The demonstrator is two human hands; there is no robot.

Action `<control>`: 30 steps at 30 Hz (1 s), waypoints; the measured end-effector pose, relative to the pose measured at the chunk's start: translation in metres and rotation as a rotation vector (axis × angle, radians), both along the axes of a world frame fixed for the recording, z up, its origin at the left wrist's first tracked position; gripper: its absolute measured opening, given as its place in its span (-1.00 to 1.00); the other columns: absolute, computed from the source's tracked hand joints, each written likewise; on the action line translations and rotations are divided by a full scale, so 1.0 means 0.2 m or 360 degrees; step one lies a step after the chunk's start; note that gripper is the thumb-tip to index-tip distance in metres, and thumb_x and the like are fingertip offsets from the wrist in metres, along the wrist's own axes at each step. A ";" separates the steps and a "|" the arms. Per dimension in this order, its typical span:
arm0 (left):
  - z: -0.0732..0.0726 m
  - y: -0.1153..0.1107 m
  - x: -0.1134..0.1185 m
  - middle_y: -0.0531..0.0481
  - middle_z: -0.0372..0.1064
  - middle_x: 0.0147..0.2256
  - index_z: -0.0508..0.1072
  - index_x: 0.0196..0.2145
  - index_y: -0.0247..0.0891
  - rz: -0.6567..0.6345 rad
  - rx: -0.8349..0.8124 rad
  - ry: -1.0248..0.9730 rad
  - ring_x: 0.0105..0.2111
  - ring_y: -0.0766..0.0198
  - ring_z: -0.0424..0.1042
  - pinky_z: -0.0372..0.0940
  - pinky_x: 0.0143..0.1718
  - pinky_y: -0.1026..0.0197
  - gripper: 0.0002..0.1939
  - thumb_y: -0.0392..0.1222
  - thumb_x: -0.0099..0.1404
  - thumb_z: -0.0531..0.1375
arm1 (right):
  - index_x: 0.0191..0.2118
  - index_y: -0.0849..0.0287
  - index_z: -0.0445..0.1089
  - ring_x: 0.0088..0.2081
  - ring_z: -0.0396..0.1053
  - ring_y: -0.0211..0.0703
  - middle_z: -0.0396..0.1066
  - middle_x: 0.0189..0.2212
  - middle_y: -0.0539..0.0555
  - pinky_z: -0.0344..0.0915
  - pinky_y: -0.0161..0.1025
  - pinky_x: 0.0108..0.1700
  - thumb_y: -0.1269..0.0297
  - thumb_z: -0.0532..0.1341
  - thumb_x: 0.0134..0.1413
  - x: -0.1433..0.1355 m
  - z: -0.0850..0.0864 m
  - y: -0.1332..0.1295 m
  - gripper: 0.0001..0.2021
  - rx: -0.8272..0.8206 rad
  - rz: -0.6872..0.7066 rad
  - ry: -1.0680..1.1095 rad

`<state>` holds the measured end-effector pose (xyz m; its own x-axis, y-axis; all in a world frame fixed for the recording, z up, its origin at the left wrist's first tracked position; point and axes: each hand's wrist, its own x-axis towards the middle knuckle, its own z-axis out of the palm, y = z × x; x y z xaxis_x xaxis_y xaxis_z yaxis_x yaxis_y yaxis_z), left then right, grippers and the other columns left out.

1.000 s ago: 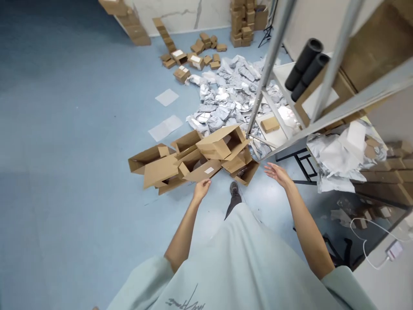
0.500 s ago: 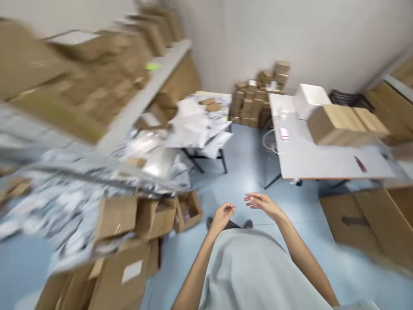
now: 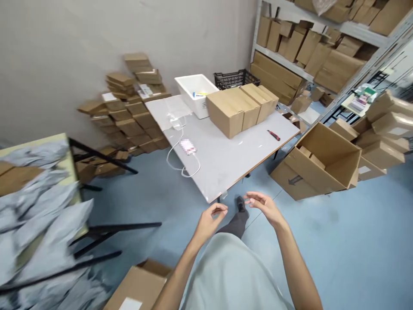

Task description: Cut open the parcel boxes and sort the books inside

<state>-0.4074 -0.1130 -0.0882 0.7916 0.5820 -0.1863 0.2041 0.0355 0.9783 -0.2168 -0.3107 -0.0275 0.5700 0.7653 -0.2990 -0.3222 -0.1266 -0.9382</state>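
Item: one grey-topped table with a wood-brown edge [image 3: 222, 168], ahead of the person, its near corner just beyond the left hand [image 3: 204, 226], which is the nearer of the two. Left hand: thumb and forefinger curled almost together, nothing visible between them. Right hand [image 3: 267, 211]: fingers loosely spread, apparently empty, nearer the large open brown cardboard carton [image 3: 298, 178] on the floor to the right. Upon the table, well beyond both hands: a row of closed brown cardboard boxes [image 3: 227, 112], its long axis running away to the right, roughly along the front edge. Beside it, a white plastic bin [image 3: 200, 107]; behind, a black lattice crate [image 3: 237, 80]. Nearer the front edge, a slim red-and-black tool [image 3: 273, 135]; at left, a white cable [image 3: 167, 158] loops over the side. In the way, I judge, only the table corner, close to the left fingertips. Further left: grey plastic parcels [image 3: 56, 228] on another table [image 3: 73, 165]; against the wall, stacked brown cartons [image 3: 130, 127].
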 end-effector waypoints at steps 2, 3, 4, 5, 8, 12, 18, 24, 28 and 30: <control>-0.02 0.10 0.29 -0.19 0.72 -0.13 0.59 -0.31 -0.16 -0.0010 -0.0033 0.0010 -0.03 -0.13 0.71 0.57 0.20 -0.20 -0.57 0.28 0.22 0.44 | 0.12 -0.04 0.73 0.08 0.70 0.15 0.73 0.13 0.22 0.55 0.13 0.19 -0.26 0.60 0.11 0.27 0.01 0.00 -0.43 -0.0049 -0.0097 -0.0010; -0.01 0.14 0.44 -0.19 0.72 -0.12 0.59 -0.31 -0.16 -0.0017 -0.0050 0.0013 -0.02 -0.14 0.71 0.56 0.22 -0.22 -0.57 0.28 0.21 0.44 | 0.11 -0.03 0.73 0.07 0.70 0.17 0.73 0.12 0.23 0.55 0.14 0.19 -0.28 0.61 0.08 0.41 0.03 0.00 -0.41 -0.0083 -0.0147 -0.0007; 0.00 0.19 0.59 -0.20 0.72 -0.12 0.60 -0.30 -0.16 -0.0022 -0.0062 0.0007 -0.01 -0.14 0.71 0.55 0.24 -0.23 -0.57 0.27 0.21 0.45 | 0.10 -0.01 0.74 0.07 0.70 0.18 0.74 0.12 0.24 0.55 0.15 0.19 -0.29 0.62 0.05 0.55 0.04 0.01 -0.39 -0.0118 -0.0198 -0.0005; 0.03 0.23 0.75 -0.20 0.72 -0.11 0.60 -0.28 -0.15 -0.0028 -0.0069 -0.0007 0.00 -0.14 0.71 0.54 0.25 -0.24 -0.58 0.26 0.22 0.44 | 0.09 -0.01 0.74 0.07 0.70 0.19 0.74 0.11 0.25 0.55 0.15 0.18 -0.31 0.62 0.03 0.68 0.06 0.01 -0.37 -0.0151 -0.0248 -0.0009; 0.15 0.33 1.20 -0.18 0.71 -0.09 0.60 -0.23 -0.15 -0.0062 -0.0060 -0.0083 0.02 -0.09 0.71 0.55 0.26 -0.19 -0.61 0.22 0.26 0.43 | 0.08 0.00 0.74 0.08 0.69 0.21 0.74 0.12 0.26 0.56 0.14 0.17 -0.33 0.62 0.02 1.07 0.12 0.04 -0.36 -0.0202 -0.0389 -0.0079; 0.31 0.41 1.73 -0.15 0.70 -0.09 0.59 -0.22 -0.15 -0.0180 -0.0032 -0.0158 0.01 -0.03 0.70 0.56 0.24 -0.13 -0.67 0.16 0.33 0.39 | 0.11 -0.01 0.73 0.11 0.68 0.20 0.73 0.14 0.26 0.56 0.14 0.20 -0.31 0.60 0.07 1.52 0.12 0.08 -0.38 -0.0192 -0.0614 -0.0169; 0.37 0.53 2.34 -0.14 0.72 -0.08 0.65 -0.15 -0.15 -0.0329 0.0061 -0.0172 0.03 -0.01 0.71 0.55 0.27 -0.12 -0.66 0.19 0.47 0.33 | 0.11 0.00 0.71 0.17 0.67 0.22 0.70 0.20 0.27 0.59 0.14 0.20 -0.30 0.56 0.09 2.19 -0.09 0.26 -0.39 -0.0195 -0.0699 -0.0168; 0.37 0.66 3.05 -0.19 0.66 0.21 0.66 0.15 -0.12 -0.0179 0.0148 -0.0186 0.27 -0.03 0.63 0.47 0.42 -0.15 -0.54 0.25 0.57 0.29 | 0.03 0.09 0.69 0.14 0.64 0.29 0.70 0.12 0.37 0.58 0.27 0.23 -0.41 0.41 0.11 3.18 -0.30 0.74 -0.33 -0.0318 -0.0621 -0.0662; 0.32 0.75 3.68 -0.24 0.58 0.31 0.60 0.23 -0.14 -0.0002 0.0153 -0.0228 0.36 -0.05 0.56 0.44 0.45 -0.16 -0.49 0.26 0.59 0.25 | 0.19 0.12 0.63 0.39 0.44 0.34 0.49 0.37 0.45 0.44 0.33 0.40 -0.37 0.34 0.18 3.95 -0.35 1.22 -0.28 -0.0340 -0.0505 -0.0894; 0.27 0.80 3.96 -0.27 0.58 0.30 0.59 0.22 -0.16 0.0052 0.0142 -0.0215 0.35 -0.08 0.56 0.45 0.44 -0.19 -0.48 0.28 0.60 0.23 | 0.29 0.14 0.58 0.56 0.22 0.38 0.33 0.50 0.47 0.24 0.37 0.54 -0.31 0.31 0.26 4.26 -0.39 1.48 -0.29 -0.0445 -0.0343 -0.1214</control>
<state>0.3836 0.0479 -0.0338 0.7863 0.6173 -0.0259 0.0707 -0.0483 0.9963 0.6347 -0.0150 -0.1059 0.8181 0.5714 0.0652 0.3441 -0.3954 -0.8516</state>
